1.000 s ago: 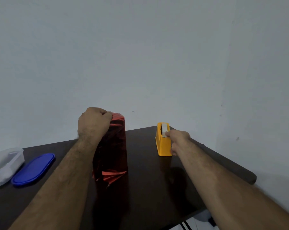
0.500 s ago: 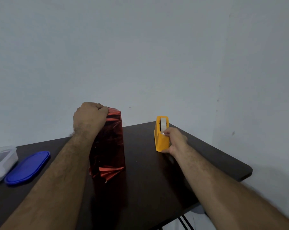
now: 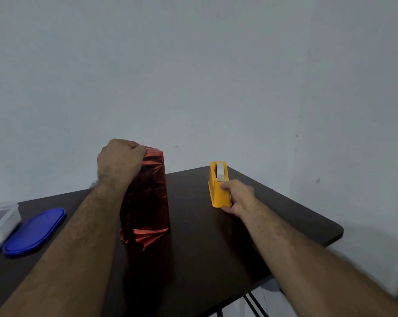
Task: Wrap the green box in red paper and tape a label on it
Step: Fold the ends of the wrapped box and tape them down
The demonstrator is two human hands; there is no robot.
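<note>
- Gripping the top of the wrapped box (image 3: 147, 193), the left hand (image 3: 119, 160) is curling its fingers over the far upper edge, so the fingertips are hiding behind the knuckles
- Right hand (image 3: 238, 195) is resting against the near end of the yellow tape dispenser (image 3: 218, 191); its fingers are bending toward the tape roll (image 3: 220, 171), but whether they are pinching tape is too small to tell
- Both forearms are entering from the lower edge, cut off by the frame
- Box is standing upright near the middle of the dark table (image 3: 193, 248), fully covered in shiny red paper (image 3: 152, 235) that is crumpling into loose folds at its base; no green is showing
- At the left edge, a blue lid (image 3: 34, 231) is lying flat just beside a clear container (image 3: 0, 221), which is partly cropped
- Behind everything a plain grey wall (image 3: 193, 76) is filling the view
</note>
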